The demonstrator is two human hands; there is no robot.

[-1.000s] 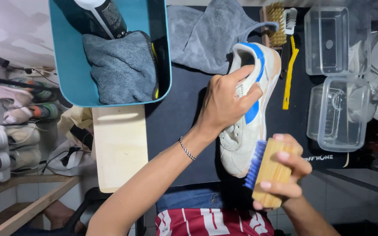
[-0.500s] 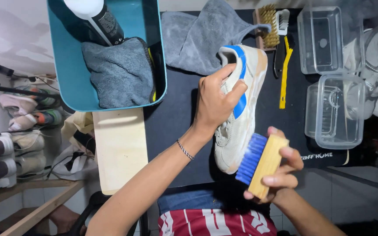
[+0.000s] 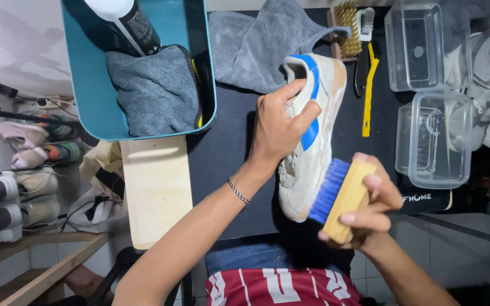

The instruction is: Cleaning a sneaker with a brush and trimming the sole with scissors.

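Head cam looks straight down on the bench, so you get both arms coming up from the bottom of the shot. Left hand (image 3: 279, 127) reaches in at a diagonal, wrist bent, fingers wrapped over the top of a cream sneaker (image 3: 313, 136) with a blue side stripe, thumb hooked near the collar. It's clamped on properly, holding the shoe tilted on its side above the black mat (image 3: 228, 170). There's a thin bracelet on that wrist.

Right hand (image 3: 370, 207) sits lower and to the right, fingers curled tight around a wooden-backed brush (image 3: 341, 198). The blue bristles face the shoe and press against the toe end, just beside the sole edge.

Around it: a teal tub (image 3: 86, 102) up top left with a folded grey cloth (image 3: 154, 90) and a dark spray bottle (image 3: 129, 25) inside. Another grey towel (image 3: 262, 45) lies flat just behind the sneaker's heel, partly under it. Past the shoe are a small bristle brush (image 3: 347, 28) and a yellow-handled brush (image 3: 368, 90), then two clear plastic boxes (image 3: 432, 96) on the right. A pale wooden board (image 3: 157, 187) sits left of the mat, well apart from the hands. Shoes line a rack on the far left.
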